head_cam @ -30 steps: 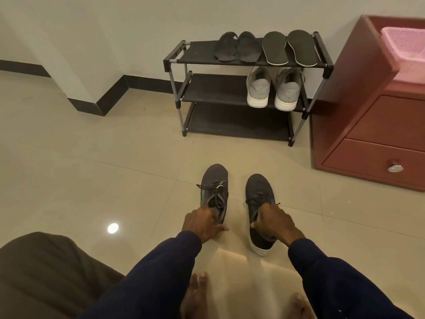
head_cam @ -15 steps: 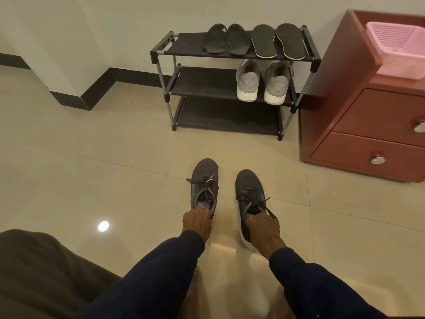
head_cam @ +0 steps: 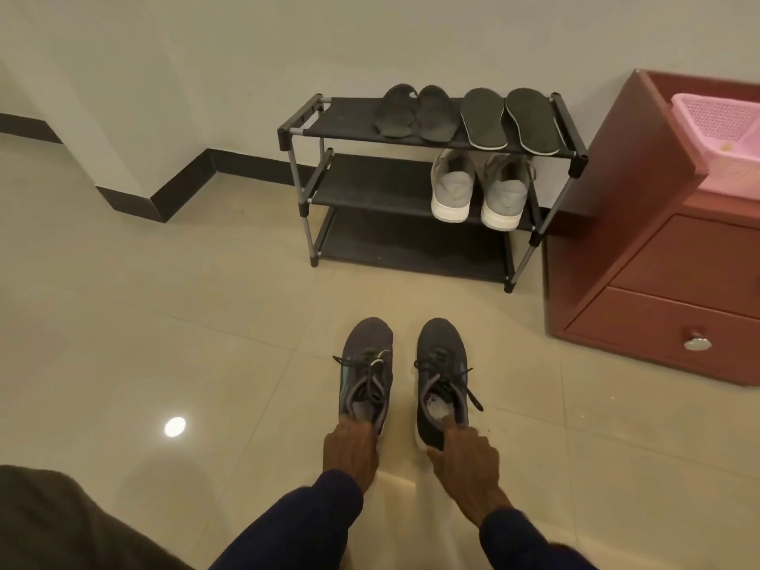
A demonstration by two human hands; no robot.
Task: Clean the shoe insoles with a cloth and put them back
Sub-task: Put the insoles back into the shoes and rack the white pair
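Insoles (head_cam: pixel 483 119) on rack (head_cam: pixel 349 117), well apart | left hand (head_cam: pixel 350 448) grips left shoe (head_cam: pixel 368 343) | right hand (head_cam: pixel 464 454) grips right shoe (head_cam: pixel 440 343)

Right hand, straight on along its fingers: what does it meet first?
The right hand points into the heel opening of the right-side dark grey lace-up sneaker; likely first contact: its pale inner lining, depth unclear.

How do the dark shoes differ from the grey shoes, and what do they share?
Dark shoes stand on the floor, toes pointing away; grey shoes sit on the rack, middle shelf, heels outward. The left hand and right hand hold the dark shoes; the grey shoes are untouched. Both are side-by-side pairs.
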